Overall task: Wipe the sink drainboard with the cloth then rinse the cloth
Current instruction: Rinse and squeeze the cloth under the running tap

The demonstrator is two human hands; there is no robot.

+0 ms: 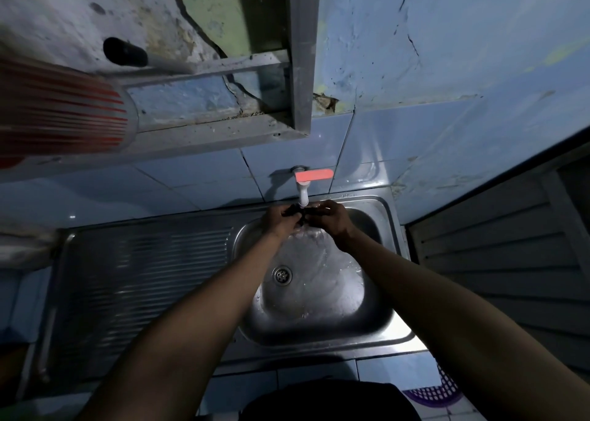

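Note:
A small dark cloth is bunched between both hands, directly under the white tap spout with its orange-red lever. My left hand grips the cloth's left end and my right hand grips its right end, over the far part of the steel sink basin. Water runs off the cloth and spreads across the basin floor near the drain. The ribbed steel drainboard lies to the left of the basin, dark and bare.
A blue tiled wall stands behind the sink. A metal frame and a red-striped cylinder hang above left. A slatted grey panel is at the right, and a purple basket sits low right.

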